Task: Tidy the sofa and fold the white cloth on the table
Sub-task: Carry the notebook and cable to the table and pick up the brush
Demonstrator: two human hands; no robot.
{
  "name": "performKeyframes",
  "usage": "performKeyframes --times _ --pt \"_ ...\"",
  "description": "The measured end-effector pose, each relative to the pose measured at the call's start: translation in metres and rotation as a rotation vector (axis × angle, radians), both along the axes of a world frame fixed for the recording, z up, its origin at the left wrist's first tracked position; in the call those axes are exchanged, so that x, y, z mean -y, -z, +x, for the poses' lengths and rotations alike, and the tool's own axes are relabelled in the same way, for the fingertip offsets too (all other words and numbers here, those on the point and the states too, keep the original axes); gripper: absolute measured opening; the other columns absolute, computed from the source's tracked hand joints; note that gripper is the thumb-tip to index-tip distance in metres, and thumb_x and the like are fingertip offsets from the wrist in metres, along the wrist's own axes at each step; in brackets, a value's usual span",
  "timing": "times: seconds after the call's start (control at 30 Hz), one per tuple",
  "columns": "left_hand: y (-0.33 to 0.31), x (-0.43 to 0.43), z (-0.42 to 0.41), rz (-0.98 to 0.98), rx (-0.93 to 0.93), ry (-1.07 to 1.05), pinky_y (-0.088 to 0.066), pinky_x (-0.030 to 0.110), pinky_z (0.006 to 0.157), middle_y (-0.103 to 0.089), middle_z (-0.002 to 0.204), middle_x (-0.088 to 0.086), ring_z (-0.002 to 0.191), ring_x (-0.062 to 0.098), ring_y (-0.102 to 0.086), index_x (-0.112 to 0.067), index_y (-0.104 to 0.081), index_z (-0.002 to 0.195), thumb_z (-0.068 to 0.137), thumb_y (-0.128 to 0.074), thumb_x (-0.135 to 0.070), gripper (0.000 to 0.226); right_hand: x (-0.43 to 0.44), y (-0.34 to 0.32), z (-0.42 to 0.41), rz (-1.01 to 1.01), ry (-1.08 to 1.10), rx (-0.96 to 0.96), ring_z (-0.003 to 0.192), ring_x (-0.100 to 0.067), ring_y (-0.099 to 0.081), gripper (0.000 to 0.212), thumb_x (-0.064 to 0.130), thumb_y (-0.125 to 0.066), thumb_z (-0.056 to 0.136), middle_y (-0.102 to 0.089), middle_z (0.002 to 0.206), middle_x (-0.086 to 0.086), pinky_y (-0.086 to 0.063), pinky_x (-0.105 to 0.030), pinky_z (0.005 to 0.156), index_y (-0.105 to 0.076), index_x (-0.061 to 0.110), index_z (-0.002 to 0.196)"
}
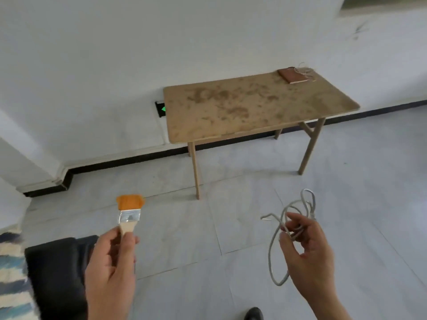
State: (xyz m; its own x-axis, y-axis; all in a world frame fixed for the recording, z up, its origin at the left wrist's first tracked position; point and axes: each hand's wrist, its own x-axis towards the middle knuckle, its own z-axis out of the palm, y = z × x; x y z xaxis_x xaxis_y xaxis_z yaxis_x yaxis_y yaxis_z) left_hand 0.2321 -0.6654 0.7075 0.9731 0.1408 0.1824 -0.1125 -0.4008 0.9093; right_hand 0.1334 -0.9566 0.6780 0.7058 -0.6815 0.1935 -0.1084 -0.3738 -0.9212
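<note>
My left hand (111, 269) grips the wooden handle of a flat paintbrush (129, 211) with orange bristles, held upright over the floor. My right hand (307, 252) pinches a tangled loop of grey cord (277, 241) that dangles below the fingers. Ahead stands a stained wooden table (254, 107) against the white wall. No white cloth shows on it. A black sofa arm (55, 273) sits at the lower left, beside my left hand.
A small brown notebook (292, 76) with a tuft of twine (305, 69) lies on the table's far right corner. A patterned blue and cream fabric (11, 273) is at the left edge. A dark shoe tip (254, 314) shows at the bottom. Grey floor tiles spread around.
</note>
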Motion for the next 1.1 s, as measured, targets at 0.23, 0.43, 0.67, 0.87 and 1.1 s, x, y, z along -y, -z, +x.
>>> performKeyframes --times 0.23,0.43,0.67,0.87,1.1 --pt "-0.006 0.182 0.037 -0.052 -0.005 0.200 -0.044 0.012 0.055 -0.069 0.083 -0.012 0.060 0.008 -0.056 -0.042 -0.061 0.096 0.086 -0.055 -0.053 0.016 0.139 -0.016 0.018 -0.016 0.104 0.051 0.086 -0.016 -0.064 0.059 -0.003 -0.072 0.081 -0.066 0.094 0.012 -0.050 -0.018 0.078 -0.059 0.050 0.104" --pt "0.024 0.303 0.099 -0.067 -0.086 0.279 -0.044 0.012 0.056 -0.069 0.080 -0.009 0.058 0.008 -0.055 -0.037 -0.059 0.085 0.093 -0.059 -0.025 0.015 0.240 0.001 0.074 -0.099 0.118 0.046 0.086 -0.015 -0.064 0.061 -0.005 -0.072 0.079 -0.064 0.096 0.010 -0.049 -0.013 0.078 -0.058 0.047 0.108" --pt "0.056 0.468 0.240 -0.137 -0.201 0.329 -0.044 0.013 0.054 -0.067 0.076 -0.008 0.056 0.006 -0.053 -0.043 -0.060 0.082 0.094 -0.057 -0.019 0.026 0.400 0.005 0.190 -0.252 0.189 -0.019 0.085 -0.009 -0.063 0.061 -0.008 -0.074 0.077 -0.061 0.095 0.014 -0.048 -0.011 0.078 -0.058 0.042 0.107" --pt "0.004 0.616 0.374 -0.151 -0.127 0.411 -0.036 0.013 0.045 -0.055 0.067 0.005 0.051 0.004 -0.046 -0.034 -0.059 0.083 0.091 -0.053 -0.040 0.011 0.531 -0.042 0.303 -0.320 0.196 0.027 0.087 -0.012 -0.063 0.052 -0.008 -0.072 0.077 -0.061 0.096 0.018 -0.050 -0.016 0.079 -0.062 0.029 0.112" --pt "0.010 0.738 0.494 -0.189 -0.240 0.458 -0.027 0.025 0.043 -0.040 0.055 -0.009 0.048 0.008 -0.032 -0.016 -0.058 0.083 0.096 -0.049 -0.010 0.018 0.638 -0.028 0.426 -0.268 0.172 0.068 0.085 -0.012 -0.062 0.045 -0.004 -0.072 0.080 -0.062 0.097 0.013 -0.048 -0.015 0.078 -0.062 0.026 0.113"
